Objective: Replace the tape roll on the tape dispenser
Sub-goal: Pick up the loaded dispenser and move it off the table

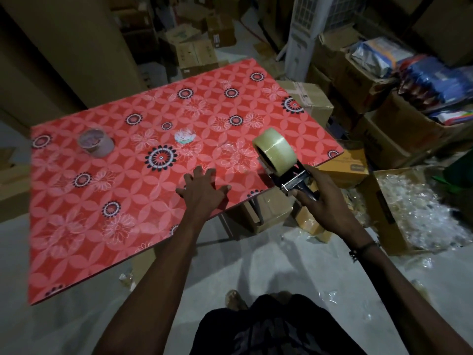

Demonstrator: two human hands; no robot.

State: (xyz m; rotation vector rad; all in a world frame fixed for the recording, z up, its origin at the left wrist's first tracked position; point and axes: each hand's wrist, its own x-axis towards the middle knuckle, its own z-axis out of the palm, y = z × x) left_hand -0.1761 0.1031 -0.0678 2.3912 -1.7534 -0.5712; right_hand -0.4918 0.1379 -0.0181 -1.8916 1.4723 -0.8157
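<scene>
My right hand [320, 198] grips the handle of a metal tape dispenser [294, 179] at the table's right edge. A full roll of clear tape [276, 149] sits mounted on the dispenser, raised above the tabletop. My left hand [204, 187] rests flat on the red flower-patterned table [102, 190], fingers spread, just left of the dispenser. An almost bare cardboard tape core [96, 142] lies on the table's far left. A small crumpled wad of clear tape [184, 136] lies near the table's middle.
Cardboard boxes [311, 98] crowd the floor behind and to the right of the table. An open box of crumpled clear plastic [414, 208] stands at the right. Stacked packets fill boxes at the far right. My feet stand on grey floor below.
</scene>
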